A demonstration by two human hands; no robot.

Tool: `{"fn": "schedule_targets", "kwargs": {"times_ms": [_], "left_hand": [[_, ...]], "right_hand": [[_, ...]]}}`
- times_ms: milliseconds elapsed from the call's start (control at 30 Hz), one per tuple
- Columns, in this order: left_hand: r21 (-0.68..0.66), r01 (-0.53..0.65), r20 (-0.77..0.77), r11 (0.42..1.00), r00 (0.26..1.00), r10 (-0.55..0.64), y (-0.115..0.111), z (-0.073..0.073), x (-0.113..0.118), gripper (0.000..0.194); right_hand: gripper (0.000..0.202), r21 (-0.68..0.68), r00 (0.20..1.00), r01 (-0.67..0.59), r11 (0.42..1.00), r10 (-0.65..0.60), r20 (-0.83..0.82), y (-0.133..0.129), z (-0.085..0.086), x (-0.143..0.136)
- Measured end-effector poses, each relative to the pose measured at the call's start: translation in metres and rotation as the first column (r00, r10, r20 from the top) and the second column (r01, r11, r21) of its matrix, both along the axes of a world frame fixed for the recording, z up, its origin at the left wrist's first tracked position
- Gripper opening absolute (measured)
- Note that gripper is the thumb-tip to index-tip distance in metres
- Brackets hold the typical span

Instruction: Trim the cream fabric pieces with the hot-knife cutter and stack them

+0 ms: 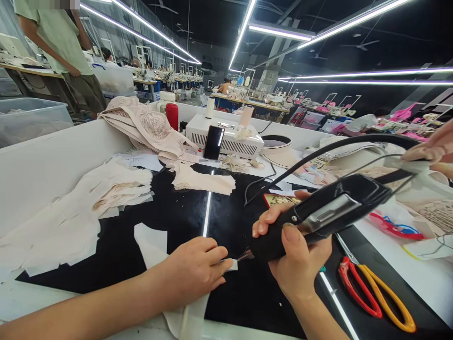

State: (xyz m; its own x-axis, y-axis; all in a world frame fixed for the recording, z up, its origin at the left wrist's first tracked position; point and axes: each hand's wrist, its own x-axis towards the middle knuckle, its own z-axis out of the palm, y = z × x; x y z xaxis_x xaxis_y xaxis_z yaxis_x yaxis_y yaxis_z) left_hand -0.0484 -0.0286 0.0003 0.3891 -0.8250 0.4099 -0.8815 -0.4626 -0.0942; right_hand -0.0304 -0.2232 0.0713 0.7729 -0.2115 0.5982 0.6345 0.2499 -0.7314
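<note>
Left hand (194, 264) reaching palm-down, fingers (216, 255) half curled — left forearm (106, 309) slanting in from lower left; right hand (299, 268) gripping, wrapping round.

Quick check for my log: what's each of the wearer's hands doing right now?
Left hand: closed, fingers pinching pale cloth.
Right hand: closed, holding a black handheld tool.
</note>
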Motion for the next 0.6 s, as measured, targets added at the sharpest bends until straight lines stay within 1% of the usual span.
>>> {"fn": "schedule_targets", "kwargs": {"times_ms": [133,333,467,600], "left_hand": [[0.001,-0.003,-0.036,1.0,0.999,0.003,0.0,0.0,-0.001,0.025],[0.003,0.005,-0.017,1.0,1.0,-0.005,-0.001,0.004,0.0,0.021],[0.009,0.02,-0.02,1.0,1.0,-0.02,0.0,0.004,0.0,0.023],[-0.025,0.016,-0.025,1.0,1.0,-0.017,0.0,0.006,0.0,0.02]], "right_hand": [[0.031,-0.022,1.0,0.006,1.0,-0.007,-0.019,-0.001,-0.004,0.0],[0.04,0.015,1.0,0.017,1.0,-0.017,-0.014,-0.004,0.003,-0.005],[0.036,0.008,1.0,0.011,1.0,-0.011,0.003,-0.003,0.005,-0.009],[0.034,0.013,1.0,-0.01,1.0,0.01,0.0,-0.001,0.002,-0.011]]}}
